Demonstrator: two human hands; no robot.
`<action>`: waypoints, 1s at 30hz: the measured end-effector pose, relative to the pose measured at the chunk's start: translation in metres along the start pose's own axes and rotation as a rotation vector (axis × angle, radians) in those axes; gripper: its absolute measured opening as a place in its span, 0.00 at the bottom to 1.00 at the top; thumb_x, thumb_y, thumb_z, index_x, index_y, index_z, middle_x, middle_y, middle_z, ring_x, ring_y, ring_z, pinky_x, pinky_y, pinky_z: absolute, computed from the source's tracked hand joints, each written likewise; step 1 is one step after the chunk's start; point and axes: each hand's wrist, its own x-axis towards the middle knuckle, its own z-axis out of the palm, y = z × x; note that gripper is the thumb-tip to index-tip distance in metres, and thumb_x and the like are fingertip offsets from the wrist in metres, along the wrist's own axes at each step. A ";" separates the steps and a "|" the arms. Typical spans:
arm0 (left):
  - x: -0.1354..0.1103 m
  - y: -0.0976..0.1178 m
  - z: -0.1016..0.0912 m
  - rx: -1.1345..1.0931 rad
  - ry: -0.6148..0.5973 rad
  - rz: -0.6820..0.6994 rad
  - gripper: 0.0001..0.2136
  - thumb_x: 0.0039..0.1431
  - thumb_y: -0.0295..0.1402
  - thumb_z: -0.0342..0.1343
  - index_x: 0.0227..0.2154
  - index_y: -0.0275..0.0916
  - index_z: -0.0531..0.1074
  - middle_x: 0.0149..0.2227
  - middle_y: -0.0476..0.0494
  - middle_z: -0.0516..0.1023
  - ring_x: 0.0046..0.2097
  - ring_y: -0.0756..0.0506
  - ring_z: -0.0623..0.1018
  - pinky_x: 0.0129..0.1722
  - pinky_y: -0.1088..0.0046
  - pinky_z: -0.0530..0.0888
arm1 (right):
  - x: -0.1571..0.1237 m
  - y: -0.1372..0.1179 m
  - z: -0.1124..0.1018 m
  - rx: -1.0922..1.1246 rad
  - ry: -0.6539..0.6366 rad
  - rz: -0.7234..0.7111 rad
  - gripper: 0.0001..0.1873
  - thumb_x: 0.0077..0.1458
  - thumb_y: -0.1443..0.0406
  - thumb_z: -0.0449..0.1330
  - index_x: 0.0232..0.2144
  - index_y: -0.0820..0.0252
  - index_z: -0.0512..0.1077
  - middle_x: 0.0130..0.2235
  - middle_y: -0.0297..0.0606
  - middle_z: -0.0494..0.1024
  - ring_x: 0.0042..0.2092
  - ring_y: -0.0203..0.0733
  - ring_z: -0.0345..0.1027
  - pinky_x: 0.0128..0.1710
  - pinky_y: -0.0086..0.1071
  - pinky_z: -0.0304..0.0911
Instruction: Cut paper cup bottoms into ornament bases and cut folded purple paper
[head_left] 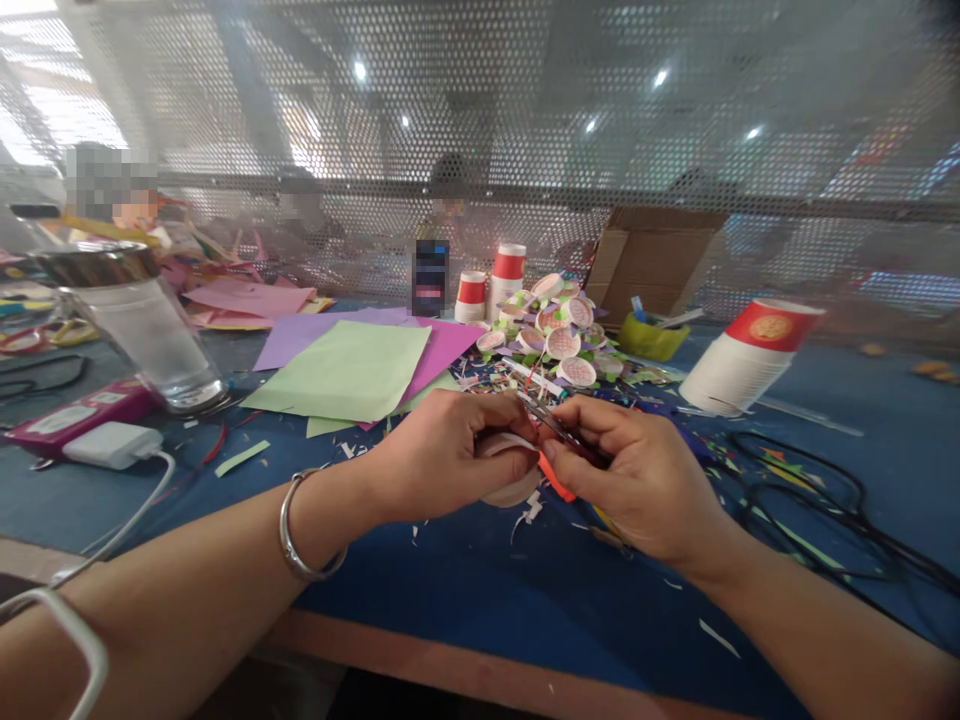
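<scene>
My left hand [442, 445] is closed, pinching a pale, rounded paper piece [510, 485] that resembles a cut-down paper cup; the fingers hide part of it. Close against it, my right hand [637, 470] grips a thin metal tool [551, 415] that looks like scissors, its handles hidden in the palm. Between the hands an orange strip [556, 478] shows below the right thumb; what it belongs to is unclear. Paper scraps [531, 510] lie beneath. Just beyond is a heap of cut cup bottoms [562, 343] with green and purple bits.
Light green paper sheets [345, 370] lie left of centre. A glass of clear liquid [154, 335] and a white charger [112, 445] stand farther left. Stacked paper cups [739, 365] lean at right, near black cables [817, 510]. A perforated metal screen [480, 120] closes the back.
</scene>
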 end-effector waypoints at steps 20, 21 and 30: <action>0.007 -0.008 -0.023 -0.469 -0.002 -0.219 0.08 0.61 0.34 0.61 0.37 0.33 0.74 0.29 0.48 0.76 0.27 0.54 0.74 0.23 0.82 0.71 | 0.001 -0.001 -0.013 0.078 0.153 -0.005 0.06 0.55 0.63 0.60 0.28 0.59 0.71 0.24 0.29 0.66 0.24 0.31 0.55 0.23 0.27 0.54; 0.008 -0.010 -0.023 -0.523 0.016 -0.213 0.08 0.60 0.33 0.61 0.38 0.32 0.73 0.31 0.47 0.77 0.29 0.54 0.76 0.26 0.82 0.73 | 0.002 0.000 -0.013 0.091 0.169 -0.001 0.07 0.55 0.62 0.61 0.28 0.59 0.71 0.24 0.30 0.67 0.24 0.30 0.55 0.23 0.26 0.54; 0.010 -0.012 -0.012 -0.665 0.054 -0.224 0.09 0.55 0.28 0.65 0.37 0.32 0.72 0.32 0.47 0.78 0.30 0.53 0.77 0.28 0.81 0.74 | 0.007 0.009 -0.008 0.145 0.195 0.040 0.10 0.56 0.58 0.65 0.35 0.59 0.74 0.31 0.35 0.79 0.31 0.36 0.71 0.29 0.27 0.66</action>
